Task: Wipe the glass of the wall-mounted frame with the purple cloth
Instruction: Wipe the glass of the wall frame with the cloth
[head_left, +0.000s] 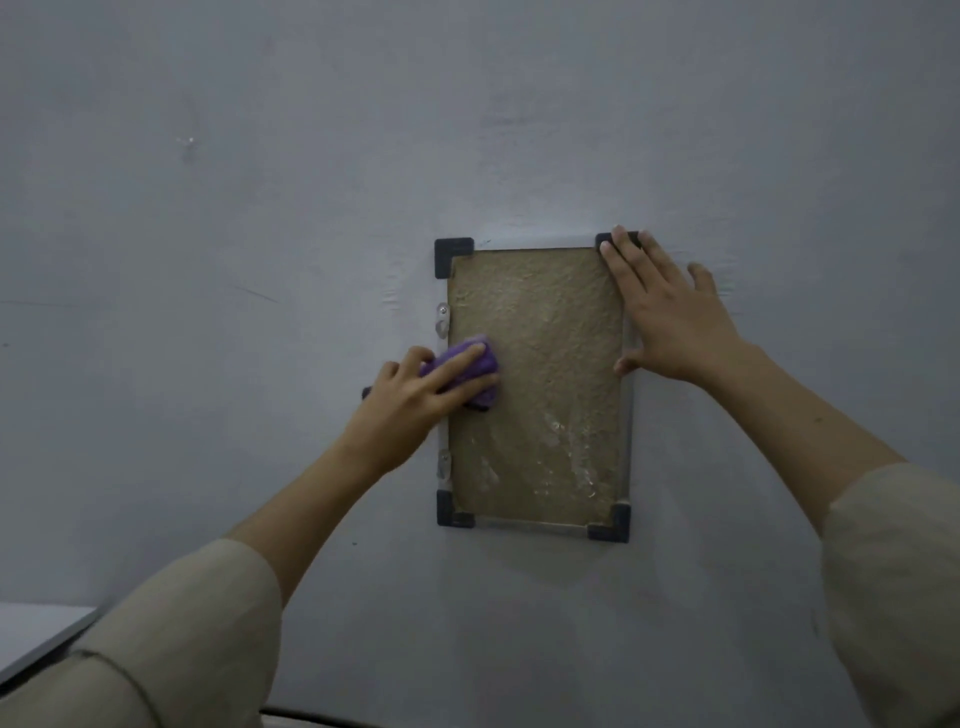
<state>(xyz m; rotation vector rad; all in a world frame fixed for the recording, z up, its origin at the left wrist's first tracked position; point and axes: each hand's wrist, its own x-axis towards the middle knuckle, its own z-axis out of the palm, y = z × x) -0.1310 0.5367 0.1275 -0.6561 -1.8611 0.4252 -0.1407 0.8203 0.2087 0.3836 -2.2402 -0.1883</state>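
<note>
A tall rectangular frame (535, 384) with dark corner caps hangs on the grey wall; its glass covers a rough tan sheet and shows wet smears low on the right. My left hand (415, 395) presses the bunched purple cloth (470, 364) against the glass at the frame's left edge, about halfway up, with two fingers stretched over the cloth. My right hand (670, 312) lies flat with spread fingers on the frame's upper right side, fingertips covering the top right corner cap.
The grey painted wall (260, 260) fills the view. Two small metal clips (442, 319) hold the frame's left edge. A pale ledge (36, 634) shows at the lower left corner.
</note>
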